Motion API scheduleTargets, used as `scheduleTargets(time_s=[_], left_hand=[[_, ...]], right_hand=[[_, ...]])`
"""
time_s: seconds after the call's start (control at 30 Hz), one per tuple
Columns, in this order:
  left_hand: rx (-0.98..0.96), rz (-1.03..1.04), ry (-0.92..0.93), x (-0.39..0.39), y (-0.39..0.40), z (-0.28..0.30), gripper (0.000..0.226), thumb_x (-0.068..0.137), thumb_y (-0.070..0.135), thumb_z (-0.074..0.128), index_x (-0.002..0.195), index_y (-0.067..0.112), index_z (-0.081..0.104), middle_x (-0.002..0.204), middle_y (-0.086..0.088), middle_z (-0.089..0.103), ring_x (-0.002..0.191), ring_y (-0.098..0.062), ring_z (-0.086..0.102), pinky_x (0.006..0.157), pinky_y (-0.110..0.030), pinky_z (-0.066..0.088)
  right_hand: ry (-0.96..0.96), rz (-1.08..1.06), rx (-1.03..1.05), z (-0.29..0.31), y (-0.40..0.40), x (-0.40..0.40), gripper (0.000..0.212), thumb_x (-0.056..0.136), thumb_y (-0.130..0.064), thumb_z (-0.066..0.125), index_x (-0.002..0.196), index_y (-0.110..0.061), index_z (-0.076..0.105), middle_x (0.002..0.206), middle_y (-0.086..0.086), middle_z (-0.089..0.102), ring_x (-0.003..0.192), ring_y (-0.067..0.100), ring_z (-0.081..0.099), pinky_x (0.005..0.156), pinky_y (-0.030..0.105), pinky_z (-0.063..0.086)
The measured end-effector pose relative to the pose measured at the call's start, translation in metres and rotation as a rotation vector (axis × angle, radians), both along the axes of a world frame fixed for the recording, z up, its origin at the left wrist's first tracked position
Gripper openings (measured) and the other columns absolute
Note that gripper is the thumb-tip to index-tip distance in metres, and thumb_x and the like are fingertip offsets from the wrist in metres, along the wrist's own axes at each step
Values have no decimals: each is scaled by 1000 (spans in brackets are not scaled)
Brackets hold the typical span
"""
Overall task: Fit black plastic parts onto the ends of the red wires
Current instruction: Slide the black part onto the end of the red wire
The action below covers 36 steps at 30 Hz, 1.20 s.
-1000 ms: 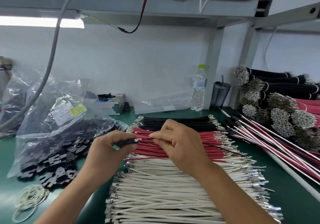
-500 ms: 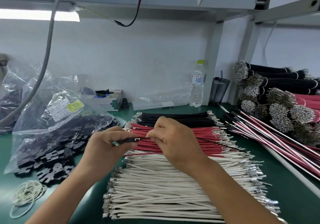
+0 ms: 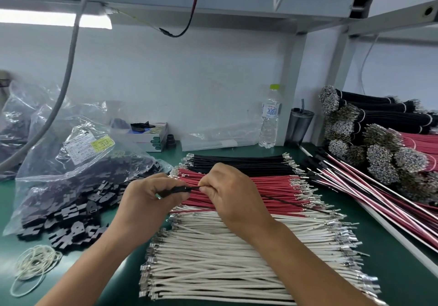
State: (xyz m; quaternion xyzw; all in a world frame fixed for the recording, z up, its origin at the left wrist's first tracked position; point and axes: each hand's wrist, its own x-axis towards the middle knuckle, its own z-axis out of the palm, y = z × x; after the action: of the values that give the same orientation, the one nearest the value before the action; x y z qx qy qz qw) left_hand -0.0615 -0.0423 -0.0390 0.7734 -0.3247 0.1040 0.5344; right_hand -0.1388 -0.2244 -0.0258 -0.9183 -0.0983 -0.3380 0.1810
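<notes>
My left hand (image 3: 147,201) grips a small black plastic part (image 3: 176,190) between thumb and fingers. My right hand (image 3: 232,194) pinches a thin dark wire (image 3: 291,203) right at the part's open end; the wire trails off to the right over the pile. Both hands hover above a flat stack of red wires (image 3: 272,187) with metal terminals at each end. Loose black plastic parts (image 3: 71,222) spill from a clear bag (image 3: 71,163) at the left.
Black wires (image 3: 237,163) lie behind the red stack and white wires (image 3: 225,258) in front. Assembled wire sets (image 3: 379,194) and tied bundles (image 3: 379,139) fill the right. Rubber bands (image 3: 35,265) lie front left. A water bottle (image 3: 269,118), cup (image 3: 301,125) and small box (image 3: 151,137) stand at the back.
The metal terminal seen between my hands earlier no longer shows; the wire end has gone into the black part. My fingertips have come closer together.
</notes>
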Motion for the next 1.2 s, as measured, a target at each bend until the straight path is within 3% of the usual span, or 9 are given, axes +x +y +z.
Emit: scheduleTargets(time_s=[0.27,0.4,0.5,0.63,0.77,0.83,0.97,1.07,1.2], left_hand=[[16,-22,9,0,-4,-6,31,81,13,86,87,44,80,77,9,75,64,-4,64,58,-10,47],[-266,-39,161,6,-4,-1,32,81,13,83,97,40,81,76,-3,77,54,-2,60,52,-12,49],[-391,-11,274,11,0,0,24,71,29,82,95,33,83,78,-8,77,55,-8,60,50,-16,51],[-433,11,371,17,2,-4,25,70,32,82,95,29,84,81,-9,78,57,-11,60,48,-20,50],[-467,-18,429,22,3,-7,25,72,29,81,96,27,84,83,-14,78,57,-15,57,50,-25,50],[-489,-23,453,22,4,-6,25,72,29,81,96,24,84,83,-15,78,58,-16,57,50,-24,50],[-579,-41,500,22,8,-4,26,73,28,78,97,21,84,84,-14,77,55,-15,57,49,-23,50],[-633,-63,539,24,11,-3,28,76,26,77,102,16,83,82,-12,75,54,-14,56,48,-23,49],[-641,-103,570,25,12,-3,30,78,25,77,105,13,82,80,-11,74,53,-14,55,49,-23,49]], right_hand=[[-52,-63,-102,2,-2,-2,10,97,-23,65,97,-17,73,92,-6,61,87,12,55,67,27,47],[-238,-91,-208,5,-2,-4,7,94,-22,66,94,-19,72,90,-6,59,83,11,49,64,22,43],[-51,-127,-320,-7,9,9,8,89,-17,68,93,-22,73,89,-8,62,82,13,51,55,30,48],[115,-147,-190,-9,9,39,24,100,-32,56,119,-25,70,108,-4,64,102,18,51,79,33,44],[195,-157,-59,4,3,51,7,90,-33,71,93,-29,76,93,-12,67,92,7,53,72,27,37],[260,-143,-51,8,3,50,4,90,-30,71,91,-29,74,94,-13,67,88,5,53,72,28,39],[184,-163,-170,13,-6,44,5,100,-24,59,101,-25,64,98,-10,62,94,12,58,75,30,48],[178,-121,-126,17,-15,36,25,103,-13,49,120,-29,60,111,-11,63,94,13,62,78,34,51],[107,-118,-86,25,-21,27,25,102,-26,50,118,-36,68,110,-18,63,92,4,62,73,26,49]])
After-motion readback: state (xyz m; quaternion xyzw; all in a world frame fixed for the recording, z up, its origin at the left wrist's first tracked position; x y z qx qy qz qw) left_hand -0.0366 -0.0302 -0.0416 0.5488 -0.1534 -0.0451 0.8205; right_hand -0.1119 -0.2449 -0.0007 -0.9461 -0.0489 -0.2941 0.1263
